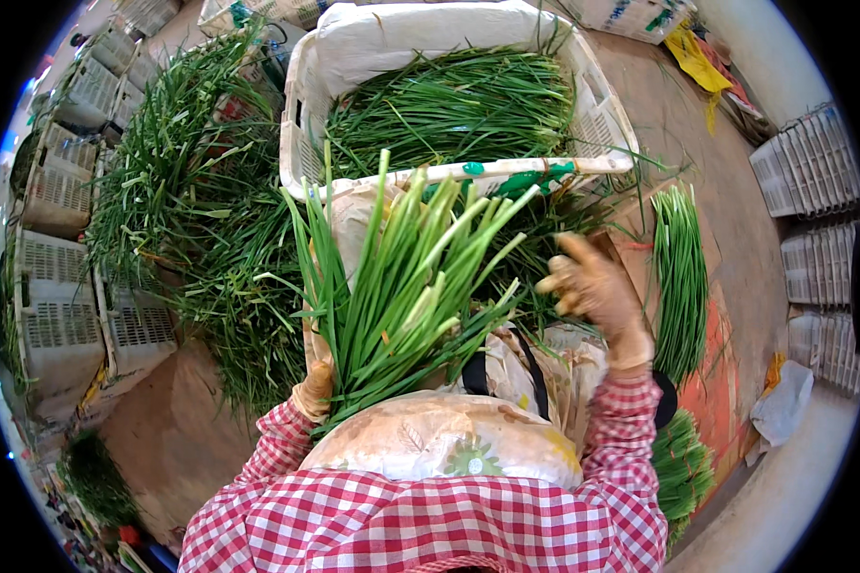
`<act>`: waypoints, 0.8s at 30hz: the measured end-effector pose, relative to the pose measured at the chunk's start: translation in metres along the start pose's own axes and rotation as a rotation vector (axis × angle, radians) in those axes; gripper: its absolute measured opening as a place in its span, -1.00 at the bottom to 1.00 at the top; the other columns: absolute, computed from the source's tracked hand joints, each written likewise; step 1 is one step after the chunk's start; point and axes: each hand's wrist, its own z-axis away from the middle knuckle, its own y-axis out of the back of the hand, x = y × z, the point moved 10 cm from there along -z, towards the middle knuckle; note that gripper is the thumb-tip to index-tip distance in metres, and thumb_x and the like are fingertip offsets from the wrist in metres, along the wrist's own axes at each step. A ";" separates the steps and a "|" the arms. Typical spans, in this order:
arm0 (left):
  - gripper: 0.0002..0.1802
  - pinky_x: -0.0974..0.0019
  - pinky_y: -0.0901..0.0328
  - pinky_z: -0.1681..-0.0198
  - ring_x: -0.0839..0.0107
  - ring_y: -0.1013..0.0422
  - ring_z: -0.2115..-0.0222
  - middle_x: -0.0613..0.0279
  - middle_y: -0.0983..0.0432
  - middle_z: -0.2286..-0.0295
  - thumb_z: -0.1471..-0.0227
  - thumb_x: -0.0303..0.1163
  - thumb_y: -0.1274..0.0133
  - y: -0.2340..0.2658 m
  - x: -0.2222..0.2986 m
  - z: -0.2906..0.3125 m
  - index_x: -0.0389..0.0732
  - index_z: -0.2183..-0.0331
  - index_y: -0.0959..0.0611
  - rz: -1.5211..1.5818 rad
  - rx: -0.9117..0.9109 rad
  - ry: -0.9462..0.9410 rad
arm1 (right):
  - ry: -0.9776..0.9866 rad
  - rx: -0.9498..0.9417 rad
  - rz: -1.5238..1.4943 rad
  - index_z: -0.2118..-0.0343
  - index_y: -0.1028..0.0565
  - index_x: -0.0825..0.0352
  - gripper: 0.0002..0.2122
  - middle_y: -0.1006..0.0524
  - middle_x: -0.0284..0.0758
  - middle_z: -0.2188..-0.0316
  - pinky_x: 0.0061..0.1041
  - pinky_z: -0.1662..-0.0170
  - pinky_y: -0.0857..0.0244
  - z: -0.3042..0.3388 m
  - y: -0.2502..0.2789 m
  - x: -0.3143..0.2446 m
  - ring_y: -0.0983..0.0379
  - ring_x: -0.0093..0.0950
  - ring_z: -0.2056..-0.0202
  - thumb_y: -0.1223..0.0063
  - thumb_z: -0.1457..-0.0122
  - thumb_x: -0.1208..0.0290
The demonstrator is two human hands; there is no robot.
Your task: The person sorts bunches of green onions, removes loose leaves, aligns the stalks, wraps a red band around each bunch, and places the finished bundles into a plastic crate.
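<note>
My left hand (315, 390), in a stained tan glove, is closed round the lower left side of a loose bunch of garlic chives (401, 286). The bunch fans out over my lap, its pale cut ends pointing away from me. To its right my right hand (592, 291), gloved alike, is raised with fingers apart and slightly bent, holding nothing. Just beyond the bunch stands a white plastic crate (621, 143) with a white liner, and more chives (459, 100) lie inside it. A pale stained apron (449, 435) covers my lap.
A large heap of loose chives (229, 210) spreads on the left, beside stacked white crates (62, 325). Neat chive bundles (680, 286) lie at the right on the floor. Further right are more crates (812, 162) along the wall and a pale plastic bag (784, 406).
</note>
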 end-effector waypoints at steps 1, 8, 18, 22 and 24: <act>0.21 0.19 -0.09 -0.16 0.33 -0.07 -0.14 0.21 0.03 -0.19 0.26 0.22 -0.19 0.002 -0.003 0.000 -0.13 -0.24 0.05 0.001 0.000 0.001 | -0.066 -0.141 -0.158 0.07 -0.41 0.36 -0.60 -0.53 -0.38 0.41 -0.74 0.59 -0.19 -0.001 -0.031 0.010 -0.37 -0.67 0.59 -0.13 -0.12 0.21; 0.22 0.21 -0.09 -0.16 0.34 -0.08 -0.13 0.21 0.01 -0.18 0.30 0.20 -0.23 -0.005 0.003 0.004 -0.15 -0.23 0.02 -0.032 -0.011 0.019 | 0.236 -0.222 -0.271 0.21 -0.49 0.47 -0.63 -0.50 -0.38 0.50 -0.73 0.56 -0.19 0.001 -0.033 -0.042 -0.33 -0.68 0.60 0.11 -0.26 0.18; 0.25 0.23 -0.08 -0.16 0.36 -0.09 -0.12 0.21 -0.02 -0.17 0.35 0.17 -0.29 -0.026 0.002 0.007 -0.17 -0.22 -0.02 -0.160 -0.148 0.183 | 0.597 0.716 0.922 0.06 -0.44 0.34 -0.64 -0.56 -0.29 0.49 -0.56 0.38 -0.31 0.011 0.086 -0.130 -0.42 -0.51 0.51 -0.03 -0.18 0.19; 0.26 0.24 -0.08 -0.15 0.37 -0.09 -0.11 0.21 -0.04 -0.16 0.37 0.15 -0.31 -0.032 -0.002 0.013 -0.18 -0.22 -0.03 -0.217 -0.222 0.273 | 0.481 0.051 0.340 0.23 -0.57 0.27 -0.64 -0.56 -0.23 0.47 -0.43 0.34 -0.34 0.004 -0.010 -0.139 -0.49 -0.33 0.44 -0.13 -0.06 0.07; 0.26 0.25 -0.08 -0.15 0.37 -0.10 -0.11 0.21 -0.04 -0.16 0.39 0.15 -0.33 -0.033 -0.002 0.016 -0.18 -0.22 -0.04 -0.239 -0.236 0.298 | 0.565 -0.024 0.779 0.37 -0.62 0.26 -0.64 -0.57 -0.27 0.48 -0.42 0.35 -0.34 0.011 -0.059 -0.153 -0.49 -0.33 0.46 -0.17 0.01 0.01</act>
